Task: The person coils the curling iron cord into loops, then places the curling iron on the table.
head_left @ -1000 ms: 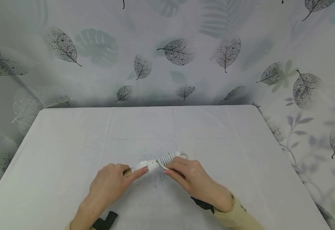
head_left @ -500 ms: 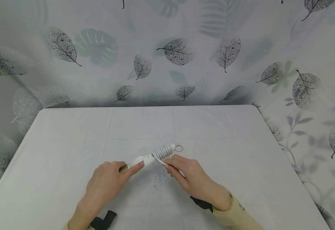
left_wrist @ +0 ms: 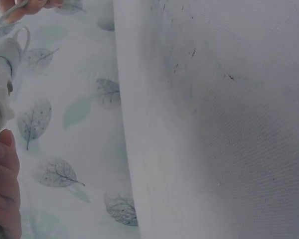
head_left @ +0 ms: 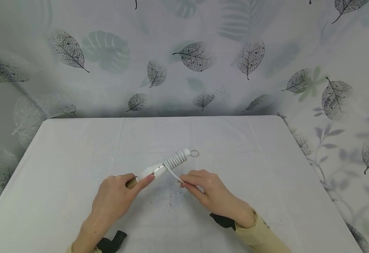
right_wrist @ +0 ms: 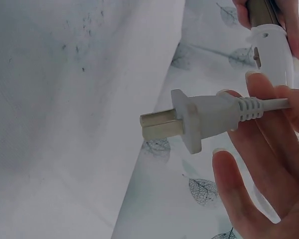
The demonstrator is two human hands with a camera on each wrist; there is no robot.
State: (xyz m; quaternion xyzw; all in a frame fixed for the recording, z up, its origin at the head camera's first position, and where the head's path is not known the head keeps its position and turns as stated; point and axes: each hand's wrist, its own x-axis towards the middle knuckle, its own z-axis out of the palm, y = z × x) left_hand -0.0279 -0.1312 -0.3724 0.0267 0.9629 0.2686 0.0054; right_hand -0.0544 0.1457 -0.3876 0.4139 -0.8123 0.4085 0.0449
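A white-handled appliance, apparently a curling iron [head_left: 147, 171] with a tan barrel, is in my left hand [head_left: 113, 198]. Thumb and fingers of that hand grip it around the barrel end. White power cord [head_left: 175, 160] winds in several turns around the far part of its handle, and a small loop of cord sticks out at the tip. My right hand [head_left: 208, 189] pinches the cord's free end, which runs straight from the windings. In the right wrist view a two-pin plug [right_wrist: 204, 117] points out beyond those fingers; the cord just behind it is pinched.
Beneath both hands lies a white-covered table [head_left: 76, 151] with small dark specks [head_left: 170, 202] near its middle. A leaf-patterned curtain [head_left: 171, 80] hangs behind and beside it. Dark wrist straps [head_left: 113, 242] show below the hands.
The iron has shifted up and left, tip raised. The stretch of cord between the windings and my right hand has grown longer. My left hand moved slightly left; the right hand barely moved.
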